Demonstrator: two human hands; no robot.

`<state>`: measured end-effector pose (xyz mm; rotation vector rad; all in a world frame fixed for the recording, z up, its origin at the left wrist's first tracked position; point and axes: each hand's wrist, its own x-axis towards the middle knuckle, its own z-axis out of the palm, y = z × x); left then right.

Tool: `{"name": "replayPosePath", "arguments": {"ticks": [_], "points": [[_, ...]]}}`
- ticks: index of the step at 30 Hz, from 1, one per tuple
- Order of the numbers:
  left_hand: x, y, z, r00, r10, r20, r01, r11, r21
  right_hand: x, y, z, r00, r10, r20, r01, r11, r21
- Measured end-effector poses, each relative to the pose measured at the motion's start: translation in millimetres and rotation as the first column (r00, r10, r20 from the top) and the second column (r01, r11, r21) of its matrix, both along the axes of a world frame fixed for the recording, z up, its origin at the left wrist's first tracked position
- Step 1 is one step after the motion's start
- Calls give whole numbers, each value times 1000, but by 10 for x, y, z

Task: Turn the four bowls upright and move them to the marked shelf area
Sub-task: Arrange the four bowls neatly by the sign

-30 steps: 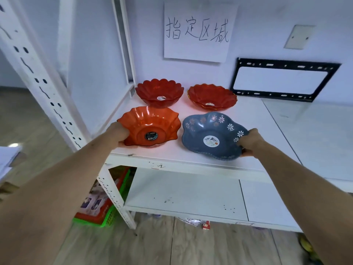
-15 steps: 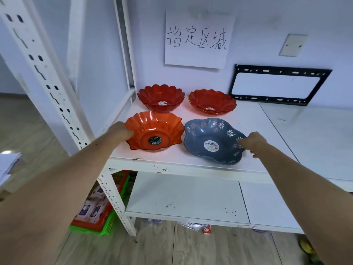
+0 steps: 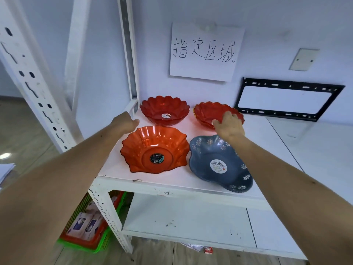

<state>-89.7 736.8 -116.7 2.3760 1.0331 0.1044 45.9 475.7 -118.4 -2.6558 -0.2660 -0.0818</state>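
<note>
1. All four bowls sit upright on the white shelf [image 3: 191, 180] under the paper sign [image 3: 204, 52].
2. Your right hand [image 3: 229, 125] lies spread on the back right red bowl [image 3: 208, 113], not gripping; nudge gently.
3. Your left hand [image 3: 124, 123] is loose and holds nothing, beside the orange bowl [image 3: 154, 148].

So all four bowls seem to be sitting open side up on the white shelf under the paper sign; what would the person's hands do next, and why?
Probably draw both hands back. The scalloped red plastic bowl, red gold-rimmed bowl, orange fluted bowl and blue flowered bowl all sit upright below the handwritten paper sign. The right hand rests on the gold-rimmed bowl's near edge, perhaps nudging it; the left hand holds nothing.
</note>
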Motion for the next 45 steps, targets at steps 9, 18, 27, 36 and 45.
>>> {"name": "replayPosePath", "arguments": {"ticks": [9,18,27,36,45], "points": [[613,295,-98,998,5,67,0,997,-76,623,789,-148,973,212,-90,-206,976,73],[1128,690,-382,991,-1,131,26,981,-190,749,1295,-411,893,213,-396,-100,953,287],[1469,961,-597,963,140,229,-17,884,-468,835,1553,-579,892,159,-423,36,908,417],[1545,1111,-609,956,176,235,-45,878,-476,933,1640,-584,917,49,-396,102,931,350],[1602,1132,-612,960,169,222,-63,907,-417,919,1645,-526,897,72,-437,96,931,351]]}}
